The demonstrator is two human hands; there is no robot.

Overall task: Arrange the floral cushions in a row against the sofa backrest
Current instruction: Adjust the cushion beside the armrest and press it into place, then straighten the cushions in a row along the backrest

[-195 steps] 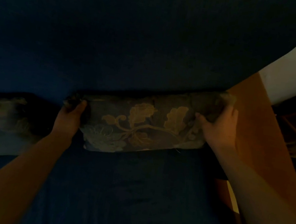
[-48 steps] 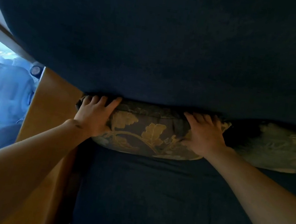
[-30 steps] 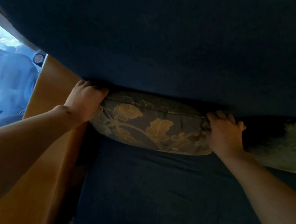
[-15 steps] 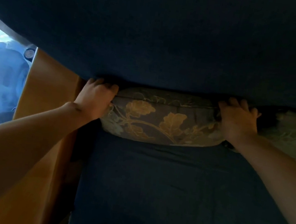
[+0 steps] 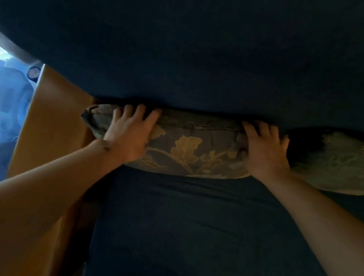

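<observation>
The left hand [image 5: 128, 135] lies flat and open, fingers spread, on the left part of the floral cushion [image 5: 189, 148]. The right hand [image 5: 265, 151] lies the same way on its right part, palm down, gripping nothing. This cushion stands on the dark blue seat [image 5: 198, 232], pressed against the sofa backrest [image 5: 200, 47]. A second floral cushion [image 5: 346, 164] sits just beside it, cut off at the right edge. The wooden armrest [image 5: 53, 125] is at the left; the pale shapes beyond it are too blurred to tell.
</observation>
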